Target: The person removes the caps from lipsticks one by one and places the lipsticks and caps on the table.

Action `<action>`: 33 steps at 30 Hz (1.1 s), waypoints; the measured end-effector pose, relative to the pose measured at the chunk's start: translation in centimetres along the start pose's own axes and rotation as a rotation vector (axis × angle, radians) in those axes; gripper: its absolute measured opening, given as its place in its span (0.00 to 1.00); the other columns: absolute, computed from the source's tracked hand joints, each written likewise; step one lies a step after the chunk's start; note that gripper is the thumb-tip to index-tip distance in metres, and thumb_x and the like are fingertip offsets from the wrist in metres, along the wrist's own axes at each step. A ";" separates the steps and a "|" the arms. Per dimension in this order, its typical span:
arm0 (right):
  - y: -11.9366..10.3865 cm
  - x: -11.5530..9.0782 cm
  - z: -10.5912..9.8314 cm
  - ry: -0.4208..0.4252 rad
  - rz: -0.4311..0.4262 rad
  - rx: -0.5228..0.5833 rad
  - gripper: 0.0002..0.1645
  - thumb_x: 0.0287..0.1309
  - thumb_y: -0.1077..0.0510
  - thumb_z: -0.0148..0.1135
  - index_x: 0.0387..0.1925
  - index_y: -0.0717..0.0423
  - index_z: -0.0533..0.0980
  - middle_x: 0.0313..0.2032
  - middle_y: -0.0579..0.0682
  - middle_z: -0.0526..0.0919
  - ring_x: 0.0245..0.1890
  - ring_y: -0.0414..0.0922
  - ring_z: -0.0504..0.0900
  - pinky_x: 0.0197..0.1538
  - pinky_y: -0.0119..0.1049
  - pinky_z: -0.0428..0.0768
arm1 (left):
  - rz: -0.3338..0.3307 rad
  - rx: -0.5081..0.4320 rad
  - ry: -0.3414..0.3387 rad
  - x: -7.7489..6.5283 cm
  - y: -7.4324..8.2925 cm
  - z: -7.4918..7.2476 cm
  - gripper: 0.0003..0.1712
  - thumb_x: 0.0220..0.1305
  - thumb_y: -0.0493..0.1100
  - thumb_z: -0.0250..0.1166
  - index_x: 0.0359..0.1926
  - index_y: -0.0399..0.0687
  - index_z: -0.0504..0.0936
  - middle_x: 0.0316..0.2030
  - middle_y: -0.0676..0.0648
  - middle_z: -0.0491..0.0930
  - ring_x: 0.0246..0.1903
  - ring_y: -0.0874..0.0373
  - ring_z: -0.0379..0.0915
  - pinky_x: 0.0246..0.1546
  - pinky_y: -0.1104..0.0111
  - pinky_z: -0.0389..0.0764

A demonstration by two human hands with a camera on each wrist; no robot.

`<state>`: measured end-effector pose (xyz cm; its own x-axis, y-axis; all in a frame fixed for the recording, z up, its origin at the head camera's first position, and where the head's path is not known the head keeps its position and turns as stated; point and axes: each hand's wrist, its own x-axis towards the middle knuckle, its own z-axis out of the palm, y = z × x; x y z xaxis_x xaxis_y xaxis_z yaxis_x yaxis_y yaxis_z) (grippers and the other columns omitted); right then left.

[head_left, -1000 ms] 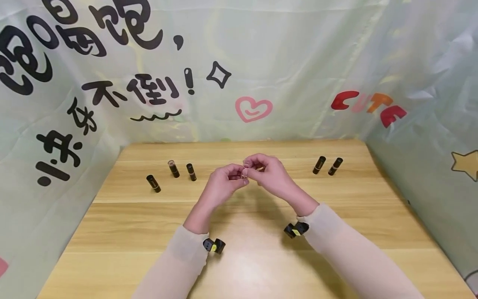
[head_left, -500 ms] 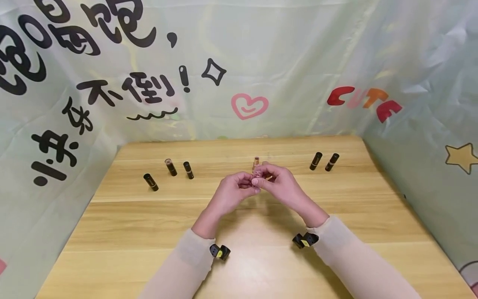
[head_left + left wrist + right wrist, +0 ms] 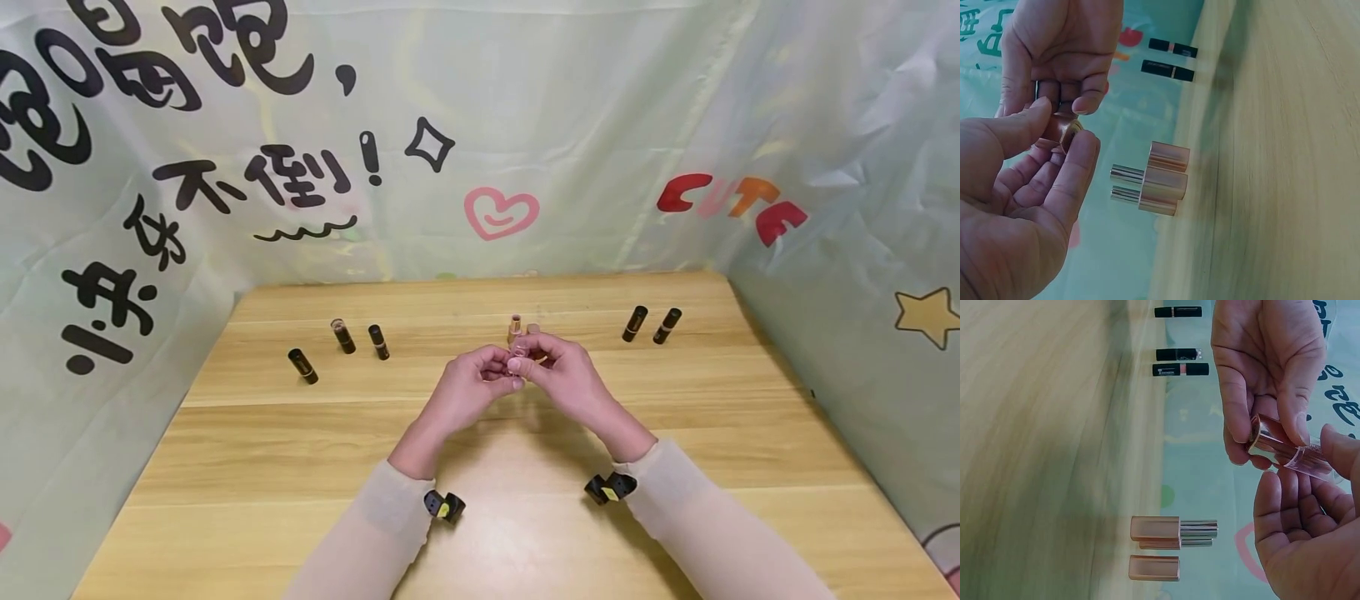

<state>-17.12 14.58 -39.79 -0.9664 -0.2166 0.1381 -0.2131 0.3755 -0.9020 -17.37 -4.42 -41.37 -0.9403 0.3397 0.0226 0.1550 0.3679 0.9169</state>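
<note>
Near the middle of the table, my left hand (image 3: 467,390) and right hand (image 3: 561,371) meet at a lipstick tube. The left fingers pinch its shiny rose-gold base (image 3: 1270,439), while the right thumb and fingers hold the clear end (image 3: 1307,464). In the left wrist view the tube's rose-gold bottom (image 3: 1067,132) shows between left thumb and fingers. Just behind the hands stand two rose-gold tubes (image 3: 1165,183) with bare metallic shafts, beside a shorter rose-gold piece (image 3: 1170,155) that shows no shaft. The head view hides most of the held tube behind fingers.
Three black lipstick tubes (image 3: 303,367) stand at the table's left, one with a clear top (image 3: 342,336). Two more black tubes (image 3: 634,324) stand at the right. A printed cloth (image 3: 600,125) hangs along the back and sides of the wooden table (image 3: 262,450).
The hands have shifted slightly right and down in the head view, uncovering the rose-gold pieces behind them. The view itself has turned a little. Both hands still hold the tube.
</note>
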 end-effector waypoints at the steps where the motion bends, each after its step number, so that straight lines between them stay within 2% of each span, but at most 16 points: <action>1: 0.0 0.0 0.0 0.001 0.001 0.004 0.19 0.68 0.54 0.72 0.55 0.60 0.84 0.58 0.58 0.87 0.51 0.56 0.86 0.45 0.32 0.85 | 0.003 0.005 0.000 0.0 0.0 0.0 0.12 0.66 0.45 0.75 0.49 0.54 0.87 0.44 0.54 0.88 0.45 0.59 0.84 0.49 0.62 0.85; 7: 0.1 -0.2 -0.1 0.009 0.005 0.000 0.19 0.69 0.54 0.70 0.56 0.60 0.84 0.57 0.56 0.88 0.50 0.51 0.87 0.48 0.32 0.85 | 0.012 0.016 -0.001 -0.2 0.2 0.1 0.14 0.67 0.44 0.74 0.52 0.54 0.87 0.43 0.55 0.87 0.44 0.59 0.83 0.48 0.61 0.85; 13: 0.1 -0.1 -0.1 0.024 -0.018 -0.018 0.15 0.68 0.54 0.71 0.52 0.56 0.86 0.53 0.54 0.90 0.45 0.49 0.86 0.45 0.33 0.84 | 0.018 -0.040 -0.012 0.0 0.0 0.4 0.15 0.67 0.47 0.75 0.51 0.49 0.87 0.44 0.52 0.89 0.44 0.60 0.85 0.46 0.65 0.86; 17: 0.1 -0.2 -0.1 0.023 -0.025 -0.023 0.12 0.67 0.55 0.72 0.48 0.55 0.87 0.49 0.54 0.90 0.43 0.47 0.86 0.44 0.33 0.84 | 0.025 -0.020 -0.003 0.0 0.1 0.4 0.12 0.66 0.47 0.76 0.48 0.51 0.88 0.41 0.53 0.89 0.40 0.61 0.84 0.42 0.66 0.86; 22: -0.1 -0.4 -0.1 0.035 -0.027 -0.039 0.12 0.68 0.55 0.70 0.49 0.57 0.86 0.47 0.54 0.91 0.45 0.47 0.88 0.47 0.33 0.85 | 0.046 -0.009 -0.003 -0.1 0.2 0.5 0.11 0.67 0.45 0.75 0.49 0.51 0.89 0.39 0.54 0.89 0.39 0.61 0.83 0.40 0.66 0.85; 29: 0.0 -0.3 0.0 0.044 -0.053 -0.058 0.11 0.67 0.56 0.71 0.48 0.55 0.86 0.47 0.53 0.90 0.43 0.48 0.86 0.45 0.35 0.84 | 0.035 -0.005 0.013 0.1 -0.1 0.5 0.14 0.64 0.46 0.77 0.50 0.51 0.89 0.41 0.53 0.90 0.41 0.60 0.84 0.43 0.66 0.86; 33: 0.4 -0.2 -0.3 0.106 -0.059 0.008 0.11 0.67 0.57 0.71 0.49 0.57 0.85 0.45 0.54 0.89 0.44 0.50 0.85 0.45 0.33 0.84 | -0.004 0.040 0.021 0.3 -0.5 0.6 0.14 0.64 0.44 0.78 0.49 0.49 0.88 0.42 0.52 0.90 0.43 0.58 0.85 0.48 0.63 0.86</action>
<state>-17.02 15.06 -40.03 -0.9622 -0.1414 0.2329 -0.2690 0.3574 -0.8944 -17.54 -4.03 -42.06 -0.9469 0.3202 0.0278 0.1629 0.4035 0.9004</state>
